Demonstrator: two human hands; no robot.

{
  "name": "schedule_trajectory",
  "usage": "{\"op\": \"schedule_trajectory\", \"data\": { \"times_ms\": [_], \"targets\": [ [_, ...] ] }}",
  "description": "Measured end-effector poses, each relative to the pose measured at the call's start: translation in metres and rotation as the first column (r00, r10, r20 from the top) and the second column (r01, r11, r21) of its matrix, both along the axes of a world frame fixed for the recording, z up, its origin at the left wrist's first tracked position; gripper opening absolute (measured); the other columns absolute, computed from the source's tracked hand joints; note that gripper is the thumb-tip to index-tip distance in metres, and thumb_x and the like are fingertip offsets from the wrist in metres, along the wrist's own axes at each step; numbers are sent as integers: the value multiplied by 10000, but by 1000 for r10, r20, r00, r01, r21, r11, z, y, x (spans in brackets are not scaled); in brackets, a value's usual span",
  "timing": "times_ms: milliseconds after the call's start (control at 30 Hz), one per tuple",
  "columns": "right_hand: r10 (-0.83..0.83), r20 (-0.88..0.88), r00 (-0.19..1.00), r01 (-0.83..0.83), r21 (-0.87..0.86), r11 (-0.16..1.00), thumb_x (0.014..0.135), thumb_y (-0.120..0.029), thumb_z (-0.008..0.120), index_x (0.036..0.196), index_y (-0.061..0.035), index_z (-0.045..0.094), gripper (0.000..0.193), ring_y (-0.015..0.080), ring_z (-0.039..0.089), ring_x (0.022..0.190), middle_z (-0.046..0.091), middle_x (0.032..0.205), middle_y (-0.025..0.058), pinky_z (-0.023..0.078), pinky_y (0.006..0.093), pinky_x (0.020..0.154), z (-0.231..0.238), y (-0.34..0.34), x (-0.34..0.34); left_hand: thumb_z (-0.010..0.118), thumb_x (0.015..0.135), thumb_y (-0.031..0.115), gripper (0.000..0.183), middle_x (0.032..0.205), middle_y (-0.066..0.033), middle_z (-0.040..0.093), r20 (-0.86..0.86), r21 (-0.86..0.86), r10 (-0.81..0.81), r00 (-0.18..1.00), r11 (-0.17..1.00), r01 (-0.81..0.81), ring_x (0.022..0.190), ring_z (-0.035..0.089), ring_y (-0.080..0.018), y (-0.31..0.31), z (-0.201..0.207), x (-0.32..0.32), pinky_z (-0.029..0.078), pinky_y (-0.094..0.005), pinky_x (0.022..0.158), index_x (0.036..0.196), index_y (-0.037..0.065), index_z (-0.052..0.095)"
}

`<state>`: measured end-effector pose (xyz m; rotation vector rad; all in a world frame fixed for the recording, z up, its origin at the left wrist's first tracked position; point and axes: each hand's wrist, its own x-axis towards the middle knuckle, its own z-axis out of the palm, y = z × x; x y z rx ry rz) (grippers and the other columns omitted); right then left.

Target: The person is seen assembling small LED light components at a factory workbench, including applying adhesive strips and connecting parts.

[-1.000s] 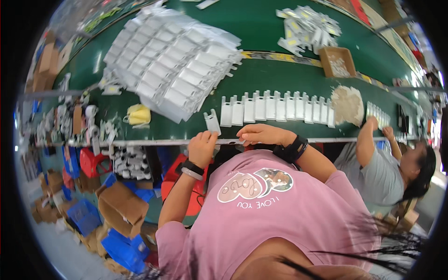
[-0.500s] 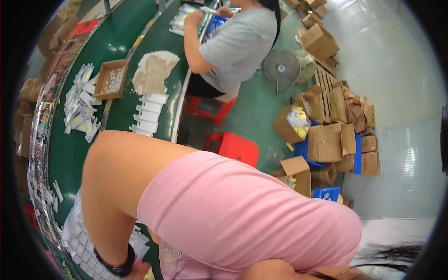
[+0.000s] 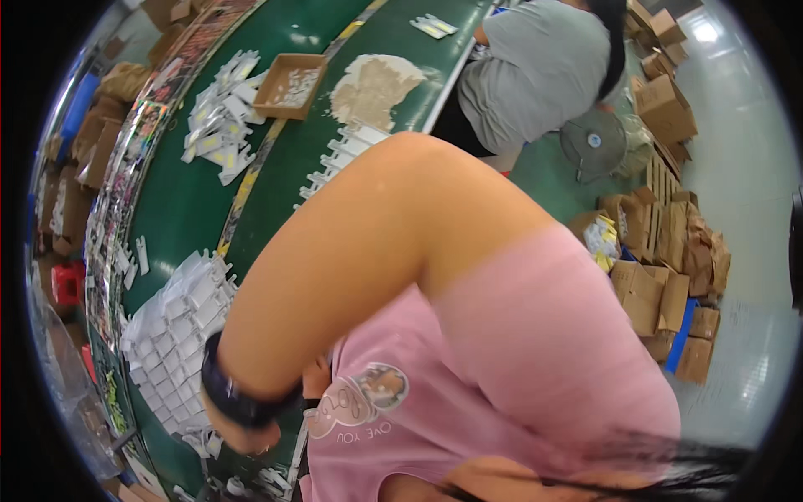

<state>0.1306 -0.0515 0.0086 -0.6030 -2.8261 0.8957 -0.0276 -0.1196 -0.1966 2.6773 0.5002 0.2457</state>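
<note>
My bent right arm crosses the middle, its bare elbow up and a black watch (image 3: 238, 389) at the wrist. Below the watch, my right hand (image 3: 248, 437) is blurred and turned away, so its fingers and anything in them are hidden. It is nearest to a big batch of white plastic pieces (image 3: 171, 356) laid in overlapping rows on the green conveyor table (image 3: 180, 243). A small patch of skin (image 3: 316, 378) shows between my forearm and my pink shirt; it may be part of my left hand, but its fingers cannot be made out.
Farther along lie loose white pieces (image 3: 222, 117), a cardboard tray (image 3: 266, 96) of small white parts and a torn white-and-tan sheet (image 3: 376, 88). A co-worker in a grey shirt (image 3: 535, 71) sits at the far side. A fan (image 3: 592, 142) and cardboard boxes (image 3: 640, 293) stand on the right.
My view has swung, so the table and co-worker appear farther right and higher. More of the overlapping white pieces and my shirt front now show. The co-worker's hands are no longer visible.
</note>
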Motion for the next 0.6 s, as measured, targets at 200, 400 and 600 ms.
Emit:
{"op": "schedule_trajectory", "data": {
  "times_ms": [200,400,600],
  "targets": [
    [-587,40,809,580,-225,783,860,-349,574,880,78,657,436,242,639,730,661,759,165,502,381,677,-21,-90,223,633,795,19,336,1104,-164,546,17,-85,-147,989,985,148,983,570,-342,39,18,73,492,-374,814,1125,24,572],
    [-742,53,668,619,-593,515,873,-296,597,983,22,660,343,181,656,766,681,867,100,506,334,693,-67,-116,258,588,852,-25,241,1094,-155,553,169,-192,30,985,981,3,927,584,-293,32,52,43,490,-335,730,1086,22,615],
    [-804,3,595,583,-690,429,920,-260,565,917,-9,645,264,125,551,709,617,743,33,473,316,678,-81,-178,265,551,838,-59,196,964,-172,617,212,-225,17,977,974,31,922,594,-334,-12,211,136,470,-379,815,1007,1,630]
  ]
}}
